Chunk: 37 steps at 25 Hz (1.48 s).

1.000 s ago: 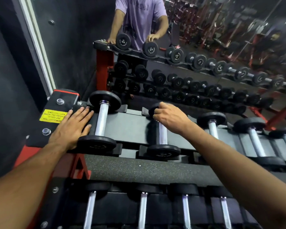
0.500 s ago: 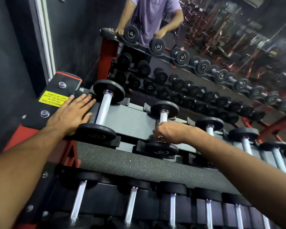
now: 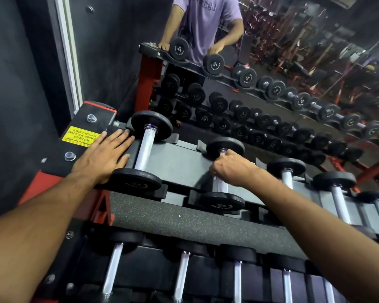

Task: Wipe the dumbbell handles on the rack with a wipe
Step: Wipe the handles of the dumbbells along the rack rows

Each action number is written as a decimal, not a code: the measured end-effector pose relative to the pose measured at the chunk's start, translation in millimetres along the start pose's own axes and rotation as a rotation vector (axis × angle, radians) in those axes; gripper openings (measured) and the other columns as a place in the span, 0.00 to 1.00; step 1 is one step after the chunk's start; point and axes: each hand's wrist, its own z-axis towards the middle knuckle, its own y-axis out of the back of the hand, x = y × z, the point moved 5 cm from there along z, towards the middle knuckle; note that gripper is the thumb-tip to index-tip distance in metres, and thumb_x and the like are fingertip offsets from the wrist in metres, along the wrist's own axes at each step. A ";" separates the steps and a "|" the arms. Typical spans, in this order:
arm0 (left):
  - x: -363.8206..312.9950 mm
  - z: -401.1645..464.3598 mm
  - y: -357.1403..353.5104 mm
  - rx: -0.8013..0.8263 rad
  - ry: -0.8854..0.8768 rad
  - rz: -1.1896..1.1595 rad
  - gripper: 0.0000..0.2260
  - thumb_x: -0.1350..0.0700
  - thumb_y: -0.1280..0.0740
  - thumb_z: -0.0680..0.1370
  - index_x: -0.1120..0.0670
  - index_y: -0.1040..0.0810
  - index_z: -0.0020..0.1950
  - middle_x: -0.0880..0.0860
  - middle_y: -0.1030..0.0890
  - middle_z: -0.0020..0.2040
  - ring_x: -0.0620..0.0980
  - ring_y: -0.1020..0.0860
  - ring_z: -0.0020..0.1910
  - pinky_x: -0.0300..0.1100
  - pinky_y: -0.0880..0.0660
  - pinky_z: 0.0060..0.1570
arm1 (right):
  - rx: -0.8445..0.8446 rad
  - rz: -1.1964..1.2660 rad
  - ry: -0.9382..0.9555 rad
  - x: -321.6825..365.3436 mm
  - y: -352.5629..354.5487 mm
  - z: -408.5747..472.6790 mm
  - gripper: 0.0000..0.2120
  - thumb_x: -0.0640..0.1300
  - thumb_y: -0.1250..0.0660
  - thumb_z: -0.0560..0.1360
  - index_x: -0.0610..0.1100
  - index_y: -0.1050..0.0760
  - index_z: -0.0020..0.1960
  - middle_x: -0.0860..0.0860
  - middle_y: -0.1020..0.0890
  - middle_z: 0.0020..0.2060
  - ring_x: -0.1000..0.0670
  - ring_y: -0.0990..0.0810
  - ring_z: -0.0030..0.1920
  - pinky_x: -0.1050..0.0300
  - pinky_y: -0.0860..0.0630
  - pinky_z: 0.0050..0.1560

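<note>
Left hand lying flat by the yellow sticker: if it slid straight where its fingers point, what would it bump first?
Probably the far round weight of the first dumbbell. The left hand lies flat on the rack, fingers pointing up and right toward it, though depth is hard to judge.

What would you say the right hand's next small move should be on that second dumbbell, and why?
Probably a slide toward the near plate. The right hand grips the second dumbbell's handle near its far plate, leaving bare handle showing below it. The left hand lies flat on the rack. The wipe itself is hidden.
</note>
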 end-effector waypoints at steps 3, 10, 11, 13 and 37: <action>-0.2 -0.2 1.7 -0.008 -0.005 0.007 0.28 0.45 0.51 0.81 0.55 0.33 0.78 0.54 0.32 0.77 0.53 0.35 0.77 0.41 0.65 0.76 | 0.016 0.230 0.025 11.2 -1.9 -16.9 0.09 0.44 0.38 0.77 0.50 0.19 0.50 0.50 0.16 0.45 0.46 0.20 0.47 0.56 0.34 0.45; -2.5 1.4 3.3 0.012 -0.003 -0.003 0.28 0.46 0.50 0.80 0.56 0.31 0.76 0.56 0.29 0.75 0.55 0.32 0.75 0.41 0.63 0.76 | -0.331 1.299 -0.321 -17.0 -27.8 -52.9 0.04 0.39 0.30 0.76 0.45 0.17 0.47 0.53 0.14 0.43 0.56 0.17 0.44 0.63 0.21 0.46; -3.0 0.9 4.0 0.011 -0.003 0.003 0.28 0.46 0.49 0.80 0.56 0.31 0.76 0.56 0.29 0.75 0.55 0.32 0.75 0.41 0.63 0.76 | -0.539 1.492 -0.486 -22.5 -38.4 -58.0 0.04 0.37 0.31 0.76 0.43 0.17 0.47 0.50 0.14 0.43 0.54 0.16 0.44 0.59 0.19 0.45; -3.7 0.7 5.5 0.006 -0.006 0.004 0.28 0.46 0.49 0.80 0.57 0.31 0.76 0.56 0.29 0.75 0.55 0.32 0.74 0.41 0.62 0.76 | -0.859 1.723 -0.838 -26.3 -65.9 -63.5 0.05 0.35 0.32 0.76 0.41 0.18 0.48 0.47 0.15 0.44 0.51 0.16 0.45 0.56 0.17 0.41; -4.2 2.3 6.3 0.002 -0.027 0.003 0.27 0.46 0.48 0.80 0.57 0.30 0.75 0.55 0.28 0.74 0.54 0.33 0.75 0.41 0.61 0.77 | -0.019 2.348 -0.526 3.7 -93.2 -36.8 0.18 0.29 0.47 0.74 0.29 0.24 0.59 0.34 0.18 0.54 0.42 0.17 0.51 0.55 0.19 0.49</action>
